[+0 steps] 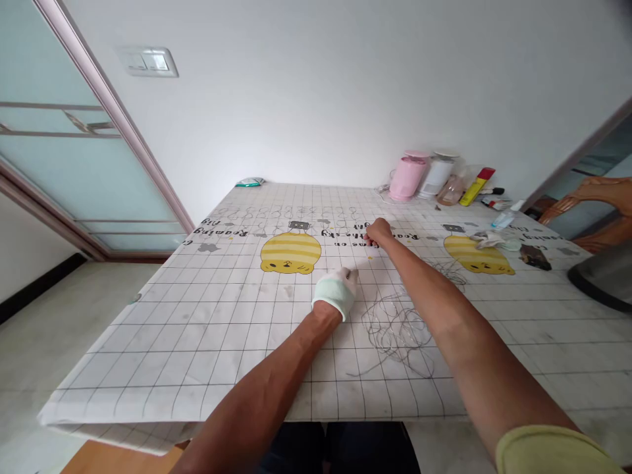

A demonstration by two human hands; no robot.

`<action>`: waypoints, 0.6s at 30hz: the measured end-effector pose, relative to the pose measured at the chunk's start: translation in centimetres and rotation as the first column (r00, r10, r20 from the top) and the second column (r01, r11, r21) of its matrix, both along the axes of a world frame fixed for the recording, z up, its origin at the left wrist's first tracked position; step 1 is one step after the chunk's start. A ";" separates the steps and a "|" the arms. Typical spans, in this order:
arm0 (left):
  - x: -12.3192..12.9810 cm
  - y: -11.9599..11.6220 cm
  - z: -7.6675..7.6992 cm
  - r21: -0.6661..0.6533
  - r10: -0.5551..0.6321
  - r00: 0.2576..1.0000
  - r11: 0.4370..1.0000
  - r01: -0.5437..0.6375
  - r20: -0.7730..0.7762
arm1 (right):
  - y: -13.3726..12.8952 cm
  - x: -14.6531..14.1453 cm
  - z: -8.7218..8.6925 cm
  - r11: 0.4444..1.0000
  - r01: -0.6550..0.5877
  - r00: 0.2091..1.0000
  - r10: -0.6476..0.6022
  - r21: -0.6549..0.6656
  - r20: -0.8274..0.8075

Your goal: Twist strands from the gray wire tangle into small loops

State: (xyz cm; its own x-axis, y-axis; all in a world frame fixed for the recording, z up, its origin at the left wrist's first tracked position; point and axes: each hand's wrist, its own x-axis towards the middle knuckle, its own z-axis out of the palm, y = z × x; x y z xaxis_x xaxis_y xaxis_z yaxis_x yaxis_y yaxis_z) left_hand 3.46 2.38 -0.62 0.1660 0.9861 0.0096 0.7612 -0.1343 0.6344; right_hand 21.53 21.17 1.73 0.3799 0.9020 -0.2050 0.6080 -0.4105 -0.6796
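My left hand (pixel 336 287) wears a white glove with a pale green cuff and rests low over the middle of the table. Its fingers are curled closed; a small dark spot shows at them, but what they grip is too small to make out. Farther forward and to the right, my bare right hand (pixel 378 233) is closed in a pinch above the printed letters. Whatever lies in that pinch is hidden. A tangle of thin grey wire (pixel 399 329) lies between my forearms. Toward the back, several faint wire loops (pixel 296 212) stretch in a row across the tablecloth.
The checked tablecloth (pixel 197 349) has yellow cartoon prints. Against the wall stand a pink device (pixel 409 176), a white device (pixel 437 176) and a yellow-red container (pixel 476 187). A crumpled pale glove (pixel 498 240) and a dark object (pixel 535 257) lie right. A green packet (pixel 250 182) sits back left.
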 end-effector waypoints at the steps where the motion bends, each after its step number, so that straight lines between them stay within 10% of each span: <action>1: 0.0 0.1 -0.1 0.008 -0.002 1.000 1.000 0.002 0.008 | 0.4 -0.1 -0.1 1.000 0.000 1.000 0.001 -0.011 0.008; 10: -0.2 0.1 0.1 0.027 -0.018 0.998 0.999 0.019 -0.064 | 0.7 -0.8 0.8 0.999 -0.029 0.996 0.032 -0.031 0.087; 18: -0.3 0.5 0.0 0.064 0.022 0.997 0.998 -0.017 -0.074 | -4.9 4.5 3.6 0.986 -0.167 0.959 0.162 0.002 0.232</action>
State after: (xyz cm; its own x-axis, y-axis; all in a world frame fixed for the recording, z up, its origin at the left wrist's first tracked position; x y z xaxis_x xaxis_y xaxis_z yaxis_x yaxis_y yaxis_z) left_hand 3.13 2.89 -0.65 0.1492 0.9870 0.0606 0.8093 -0.1571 0.5661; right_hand 25.99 16.27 5.38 0.2607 0.9592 -0.1092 0.8069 -0.2787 -0.5209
